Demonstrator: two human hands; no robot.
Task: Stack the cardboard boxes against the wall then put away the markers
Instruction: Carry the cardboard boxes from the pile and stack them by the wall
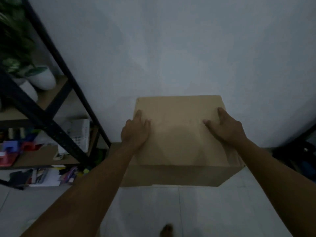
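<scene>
A person stands over two cardboard boxes set against the pale wall (171,48), and everything here sits in relation to that upper box (177,134). It lies flat-topped and closed, its far edge touching the wall, and it rests on a wider lower box (171,175) whose front face shows beneath it and juts out a little to the right. The left hand (135,130) lies on the upper box's left edge, fingers fairly straight and spread, the palm pressing on the top near the corner; whether any fingers wrap down over the side I cannot tell. The right hand (224,125) rests on the right part of the top, thumb pointing inward across the cardboard, the fingers reaching toward the far right corner, flat rather than curled. Neither hand holds anything else. To the left of the box stands a black metal shelving rack (56,117) with wooden boards; on a board higher than the box sit white plant pots (42,79) with green leaves, and lower boards level with the box carry blurred coloured clutter, red and blue plastic pieces (12,151) and a white carton (80,134). In front of the box the floor is pale tile (153,211), and a bare foot (166,230) shows at the near edge. To the right of the box lies something dark, too dim to make out.
</scene>
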